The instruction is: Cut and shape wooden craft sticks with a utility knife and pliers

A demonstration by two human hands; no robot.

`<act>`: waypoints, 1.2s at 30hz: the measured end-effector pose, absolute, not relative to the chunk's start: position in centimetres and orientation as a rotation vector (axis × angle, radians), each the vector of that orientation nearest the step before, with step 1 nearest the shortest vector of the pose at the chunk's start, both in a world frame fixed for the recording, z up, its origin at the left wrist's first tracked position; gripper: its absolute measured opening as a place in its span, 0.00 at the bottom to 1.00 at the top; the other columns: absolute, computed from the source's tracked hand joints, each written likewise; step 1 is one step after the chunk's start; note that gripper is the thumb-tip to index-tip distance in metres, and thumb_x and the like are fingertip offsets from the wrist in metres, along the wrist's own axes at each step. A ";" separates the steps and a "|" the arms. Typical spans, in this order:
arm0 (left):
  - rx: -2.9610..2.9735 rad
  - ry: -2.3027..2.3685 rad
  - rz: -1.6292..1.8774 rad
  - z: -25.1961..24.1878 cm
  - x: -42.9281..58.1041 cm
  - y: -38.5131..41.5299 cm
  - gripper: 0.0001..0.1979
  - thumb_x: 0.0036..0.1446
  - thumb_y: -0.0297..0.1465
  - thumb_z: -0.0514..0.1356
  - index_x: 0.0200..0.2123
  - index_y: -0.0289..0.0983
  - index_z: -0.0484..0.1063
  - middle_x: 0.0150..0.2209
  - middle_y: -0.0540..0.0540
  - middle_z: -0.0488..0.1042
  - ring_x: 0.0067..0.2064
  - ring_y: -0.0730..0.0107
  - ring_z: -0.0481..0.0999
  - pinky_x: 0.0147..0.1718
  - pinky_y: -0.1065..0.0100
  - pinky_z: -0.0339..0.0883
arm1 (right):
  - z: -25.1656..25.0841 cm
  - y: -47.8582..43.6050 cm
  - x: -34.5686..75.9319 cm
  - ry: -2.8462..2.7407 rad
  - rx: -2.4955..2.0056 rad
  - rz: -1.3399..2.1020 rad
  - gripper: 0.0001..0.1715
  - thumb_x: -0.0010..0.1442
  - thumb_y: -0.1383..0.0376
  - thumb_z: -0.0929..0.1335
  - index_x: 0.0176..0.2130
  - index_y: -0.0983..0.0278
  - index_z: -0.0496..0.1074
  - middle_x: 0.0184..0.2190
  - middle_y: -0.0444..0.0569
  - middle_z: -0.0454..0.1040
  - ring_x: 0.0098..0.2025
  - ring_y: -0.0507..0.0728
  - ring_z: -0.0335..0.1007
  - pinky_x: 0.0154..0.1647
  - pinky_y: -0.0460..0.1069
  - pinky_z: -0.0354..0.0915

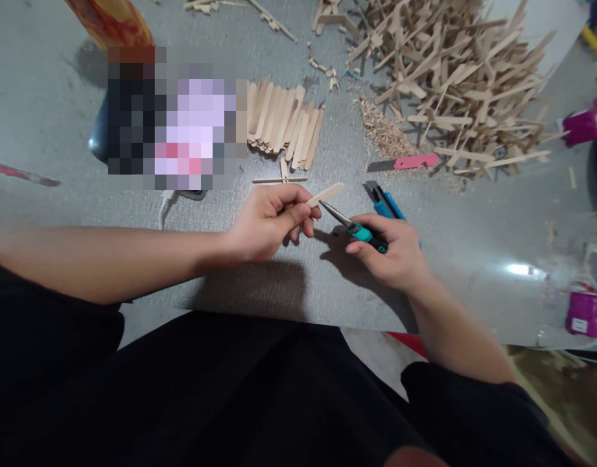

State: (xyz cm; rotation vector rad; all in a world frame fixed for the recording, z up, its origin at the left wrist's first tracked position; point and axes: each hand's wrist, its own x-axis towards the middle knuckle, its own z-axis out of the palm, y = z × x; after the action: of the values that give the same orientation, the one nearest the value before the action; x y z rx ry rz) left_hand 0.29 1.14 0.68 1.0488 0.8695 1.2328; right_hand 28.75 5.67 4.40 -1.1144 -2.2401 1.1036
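A wooden stick (326, 194) is pinched in the closed left hand (269, 220), its rounded end left free above the table (59, 130). A teal craft knife (359, 230) is gripped by the right hand (393, 253), the blade touching the stick's underside, apparently for trimming. A row of sticks (283, 123) lies behind, and a blue cutter (383, 201) just beside.

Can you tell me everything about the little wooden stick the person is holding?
The wooden stick is a flat, pale craft stick with a rounded end, like an ice-lolly stick. The left hand pinches one end, so only the other end shows, pointing up and to the right above the grey table. The metal tip of the teal-handled cutter, held in the right hand, meets its underside near the fingers.
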 end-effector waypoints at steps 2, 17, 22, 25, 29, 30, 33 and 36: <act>1.040 0.851 1.224 0.7 0.3 1.2 0.22 0.74 0.48 0.79 0.38 0.37 0.83 0.28 0.46 0.85 0.23 0.75 0.78 0.22 0.75 0.72 | 4.9 6.0 28.6 -2.202 -1.146 1.246 0.34 0.71 0.32 0.83 0.44 0.58 0.87 0.31 0.45 0.82 0.30 0.58 0.74 0.33 0.53 0.71; 0.865 0.835 1.237 1.1 0.0 1.5 0.32 0.68 0.60 0.82 0.38 0.39 0.79 0.29 0.48 0.86 0.23 0.72 0.83 0.22 0.73 0.76 | 4.7 5.9 28.6 -2.061 -1.211 1.334 0.30 0.74 0.36 0.80 0.46 0.58 0.82 0.35 0.52 0.81 0.32 0.62 0.75 0.31 0.56 0.73; 0.845 0.892 1.195 2.0 0.1 1.1 0.24 0.75 0.51 0.80 0.42 0.36 0.82 0.30 0.46 0.87 0.23 0.72 0.83 0.22 0.73 0.76 | 2.7 5.5 29.3 -2.260 -1.131 0.454 0.20 0.75 0.46 0.79 0.56 0.54 0.83 0.49 0.57 0.89 0.50 0.72 0.88 0.54 0.67 0.83; 0.845 0.944 1.193 2.0 0.3 1.0 0.21 0.77 0.49 0.78 0.44 0.36 0.84 0.30 0.46 0.87 0.23 0.73 0.82 0.22 0.73 0.75 | 2.3 5.5 29.2 -2.279 -1.083 0.477 0.20 0.76 0.45 0.79 0.57 0.53 0.82 0.48 0.55 0.89 0.48 0.71 0.88 0.51 0.66 0.83; 0.865 0.972 1.194 1.9 0.4 1.0 0.21 0.77 0.49 0.78 0.45 0.35 0.85 0.30 0.45 0.88 0.23 0.72 0.83 0.22 0.73 0.76 | 2.1 5.6 29.0 -2.299 -1.040 0.478 0.19 0.76 0.47 0.79 0.57 0.54 0.82 0.49 0.55 0.90 0.50 0.72 0.89 0.53 0.67 0.84; 0.872 0.982 1.191 1.9 0.4 1.0 0.21 0.78 0.49 0.77 0.45 0.35 0.85 0.30 0.45 0.87 0.23 0.72 0.83 0.22 0.73 0.76 | 2.1 5.6 29.0 -2.296 -1.038 0.472 0.19 0.76 0.47 0.80 0.57 0.54 0.82 0.50 0.55 0.90 0.50 0.72 0.89 0.53 0.67 0.84; 0.883 1.022 1.186 1.9 0.4 1.0 0.20 0.79 0.47 0.77 0.46 0.35 0.85 0.30 0.45 0.88 0.24 0.72 0.84 0.23 0.73 0.76 | 2.2 5.8 29.1 -2.297 -1.033 0.440 0.20 0.75 0.48 0.80 0.58 0.54 0.82 0.50 0.57 0.91 0.51 0.73 0.90 0.53 0.68 0.83; 0.884 1.039 1.199 1.9 0.4 1.0 0.20 0.79 0.47 0.77 0.47 0.34 0.86 0.31 0.45 0.88 0.24 0.73 0.84 0.23 0.74 0.76 | 2.4 6.0 29.3 -2.337 -1.069 0.447 0.20 0.75 0.48 0.80 0.58 0.54 0.83 0.52 0.58 0.91 0.54 0.75 0.90 0.56 0.69 0.83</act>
State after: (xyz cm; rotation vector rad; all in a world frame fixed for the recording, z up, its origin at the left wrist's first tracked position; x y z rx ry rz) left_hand 0.37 1.02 1.91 0.8840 1.0393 1.1991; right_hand 29.35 5.97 2.44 -1.0685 -2.3365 0.4472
